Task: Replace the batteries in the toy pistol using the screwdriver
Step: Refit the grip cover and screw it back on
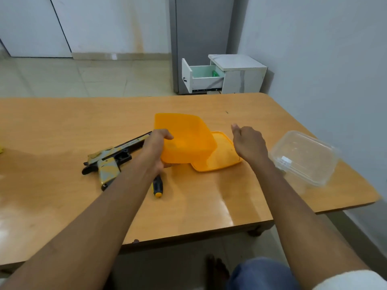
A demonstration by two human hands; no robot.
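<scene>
From the head camera, both bare forearms reach forward over the wooden tabletop point(209, 114). The left hand point(156, 148) is extended toward 12 o'clock, its thumb hooked over the near rim of an orange plastic container point(184, 139) and its fingers curled under the base, so the grip is closed on that container, which is tilted up off the tabletop with its open side facing the person. The right hand point(249, 143) hovers at 3 o'clock of the container, back of the hand up, fingers loosely bent and holding nothing; its grip is relaxed and free of any object. Beneath and just beside the container, toward 4 o'clock, lies the orange lid point(219, 159), flat on the tabletop.

The toy pistol point(111, 160) lies on its side at 9 o'clock of the left hand, untouched by either grip. Its long axis runs diagonally: the dark barrel points toward 2 o'clock and passes behind the left hand, while the camouflage-patterned handle points toward 6 o'clock. The screwdriver point(157, 186) lies under the left wrist, at 6 o'clock of the left grip; only its black-and-yellow handle shows, butt end toward 6 o'clock.

A clear plastic container point(305, 158) sits at 3 o'clock of the right hand, near the tabletop's right edge. Beyond the tabletop, at 12 o'clock, a white cabinet point(236, 74) stands on the floor with its drawer open.
</scene>
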